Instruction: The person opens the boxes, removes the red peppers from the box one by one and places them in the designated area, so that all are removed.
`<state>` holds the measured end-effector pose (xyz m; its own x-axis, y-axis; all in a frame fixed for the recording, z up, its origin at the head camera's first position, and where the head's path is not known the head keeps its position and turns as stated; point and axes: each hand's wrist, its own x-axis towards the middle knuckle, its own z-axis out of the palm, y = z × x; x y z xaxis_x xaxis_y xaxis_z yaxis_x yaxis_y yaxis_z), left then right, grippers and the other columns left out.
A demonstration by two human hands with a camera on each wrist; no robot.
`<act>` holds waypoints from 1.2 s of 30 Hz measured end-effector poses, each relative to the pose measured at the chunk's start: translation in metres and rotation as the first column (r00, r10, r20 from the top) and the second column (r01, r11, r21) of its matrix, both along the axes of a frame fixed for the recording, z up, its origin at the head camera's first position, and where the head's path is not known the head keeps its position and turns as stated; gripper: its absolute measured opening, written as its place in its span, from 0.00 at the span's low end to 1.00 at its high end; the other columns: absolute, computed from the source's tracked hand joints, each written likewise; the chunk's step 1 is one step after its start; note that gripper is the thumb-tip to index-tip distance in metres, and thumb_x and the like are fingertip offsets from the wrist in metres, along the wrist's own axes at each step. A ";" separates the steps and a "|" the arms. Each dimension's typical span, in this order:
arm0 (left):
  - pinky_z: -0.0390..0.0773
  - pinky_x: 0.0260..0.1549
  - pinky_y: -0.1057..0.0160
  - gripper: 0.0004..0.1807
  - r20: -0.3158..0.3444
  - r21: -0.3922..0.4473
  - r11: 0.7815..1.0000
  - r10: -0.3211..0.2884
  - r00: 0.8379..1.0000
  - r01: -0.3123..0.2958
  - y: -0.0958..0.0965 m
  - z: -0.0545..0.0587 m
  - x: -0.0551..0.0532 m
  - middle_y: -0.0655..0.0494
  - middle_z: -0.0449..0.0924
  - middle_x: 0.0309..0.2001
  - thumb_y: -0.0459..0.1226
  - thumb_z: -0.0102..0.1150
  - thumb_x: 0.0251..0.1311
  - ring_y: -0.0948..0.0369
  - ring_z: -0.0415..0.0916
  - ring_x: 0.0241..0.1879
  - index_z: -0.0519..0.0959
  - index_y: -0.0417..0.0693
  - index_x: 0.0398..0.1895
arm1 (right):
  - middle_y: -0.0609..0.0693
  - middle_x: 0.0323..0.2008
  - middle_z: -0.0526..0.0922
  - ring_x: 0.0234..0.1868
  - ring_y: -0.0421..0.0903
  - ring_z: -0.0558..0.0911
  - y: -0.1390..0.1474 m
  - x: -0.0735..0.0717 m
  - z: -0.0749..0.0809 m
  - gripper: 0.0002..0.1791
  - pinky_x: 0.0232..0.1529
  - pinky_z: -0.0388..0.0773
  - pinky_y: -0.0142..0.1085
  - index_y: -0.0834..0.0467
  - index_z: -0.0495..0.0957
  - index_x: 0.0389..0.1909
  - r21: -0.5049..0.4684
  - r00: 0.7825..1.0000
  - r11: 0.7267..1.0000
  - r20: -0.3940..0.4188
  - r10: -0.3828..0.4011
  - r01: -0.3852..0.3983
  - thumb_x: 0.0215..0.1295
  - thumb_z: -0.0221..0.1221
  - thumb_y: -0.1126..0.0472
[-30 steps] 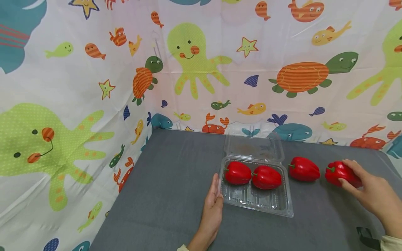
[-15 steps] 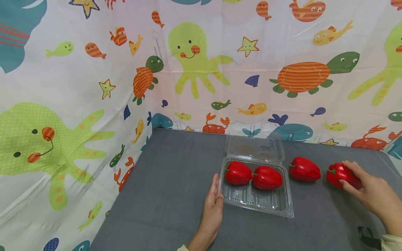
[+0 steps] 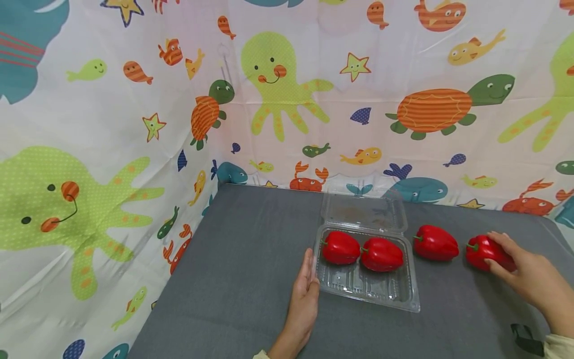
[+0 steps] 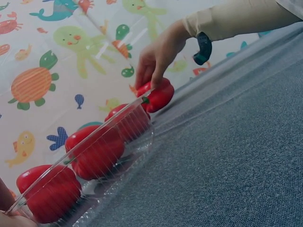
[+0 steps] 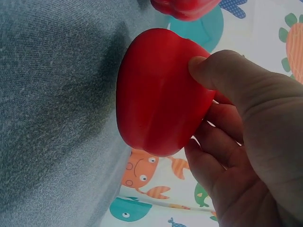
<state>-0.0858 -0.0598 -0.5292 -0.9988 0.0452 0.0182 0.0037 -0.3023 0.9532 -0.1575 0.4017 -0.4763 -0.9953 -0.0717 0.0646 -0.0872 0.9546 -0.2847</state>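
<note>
My right hand (image 3: 531, 274) grips a red bell pepper (image 3: 489, 253) at the right of the table, its stem pointing left. In the right wrist view the thumb (image 5: 222, 71) presses one side of this pepper (image 5: 158, 94), and the fingers lie behind it. A clear plastic clamshell container (image 3: 358, 291) lies with its lid (image 3: 363, 209) folded back. Two red bell peppers, a left one (image 3: 341, 248) and a right one (image 3: 382, 254), sit side by side in its far half. My left hand (image 3: 302, 299) rests against the container's left side with fingers extended.
Another red bell pepper (image 3: 435, 243) lies on the grey tablecloth (image 3: 242, 279) between the container and the gripped pepper. A sheet printed with sea animals (image 3: 287, 99) hangs behind and to the left. A dark band (image 4: 202, 49) is around the right wrist.
My right hand and the pepper it grips have shifted very slightly toward me. The left hand, container and other peppers keep their places.
</note>
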 end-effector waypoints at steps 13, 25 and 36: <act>0.49 0.78 0.65 0.39 -0.023 0.004 1.000 -0.005 1.000 0.005 0.002 -0.001 0.001 0.55 0.42 0.87 0.22 0.34 0.76 0.55 0.37 0.85 0.44 0.47 0.87 | 0.88 0.64 0.61 0.46 0.84 0.71 0.004 -0.003 -0.006 0.51 0.47 0.74 0.77 0.69 0.54 0.77 -0.001 0.998 1.000 0.056 0.008 -0.008 0.59 0.74 0.64; 0.51 0.77 0.67 0.40 0.033 0.001 1.000 0.006 0.999 -0.006 0.001 0.001 0.000 0.63 0.45 0.86 0.22 0.34 0.76 0.62 0.40 0.84 0.45 0.52 0.87 | 0.86 0.69 0.56 0.51 0.85 0.68 0.004 -0.008 -0.002 0.54 0.50 0.72 0.78 0.70 0.51 0.79 0.001 0.995 1.000 0.094 0.021 -0.021 0.58 0.74 0.63; 0.52 0.76 0.72 0.39 -0.007 0.000 1.000 -0.004 1.000 0.004 0.000 0.000 0.001 0.59 0.44 0.86 0.22 0.33 0.76 0.58 0.39 0.85 0.45 0.50 0.87 | 0.83 0.72 0.51 0.63 0.84 0.60 0.001 -0.003 -0.003 0.56 0.53 0.67 0.80 0.70 0.48 0.80 -0.018 0.993 1.000 0.119 0.009 -0.007 0.58 0.73 0.66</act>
<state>-0.0849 -0.0600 -0.5289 -0.9985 0.0491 0.0250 0.0090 -0.3019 0.9533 -0.1603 0.4030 -0.4792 -0.9955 -0.0794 -0.0526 -0.0593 0.9487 -0.3104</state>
